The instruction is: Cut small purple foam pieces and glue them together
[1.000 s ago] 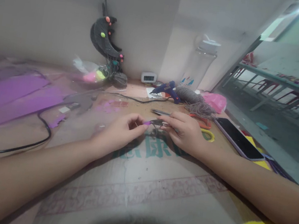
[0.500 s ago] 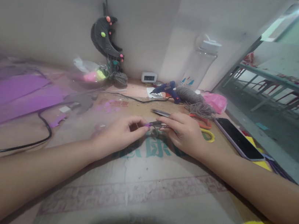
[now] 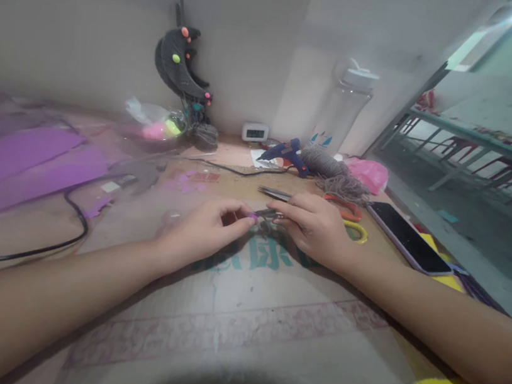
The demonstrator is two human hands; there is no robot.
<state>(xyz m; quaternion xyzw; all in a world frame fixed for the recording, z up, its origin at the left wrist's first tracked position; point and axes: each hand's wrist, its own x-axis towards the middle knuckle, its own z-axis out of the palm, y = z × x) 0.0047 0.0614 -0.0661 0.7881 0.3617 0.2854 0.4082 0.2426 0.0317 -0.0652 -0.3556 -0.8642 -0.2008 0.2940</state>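
Note:
My left hand [image 3: 213,227] is closed, thumb and forefinger pinching a tiny purple piece [image 3: 253,216], probably paper or foam. Facing it, my right hand [image 3: 315,226] is closed around a slim dark metal tool [image 3: 266,212]. Its tip meets or nearly meets the purple piece; the rest is hidden by the fingers, so I cannot tell its exact kind. Just beyond the right hand lie scissors with dark blades [image 3: 273,193] and orange handles [image 3: 346,211]. A yellow handle loop [image 3: 359,232] shows beside the right wrist.
A blue glue gun [image 3: 290,154], grey yarn [image 3: 335,172], a small clock [image 3: 255,132] and a clear bottle [image 3: 343,112] stand along the wall. A phone [image 3: 409,238] rests at right. Purple sheets [image 3: 27,160] and a black cable [image 3: 83,218] lie at left.
Both hands stay in nearly the same place. The purple piece shows slightly less at the left fingertips, with the tool's tip shifted a little.

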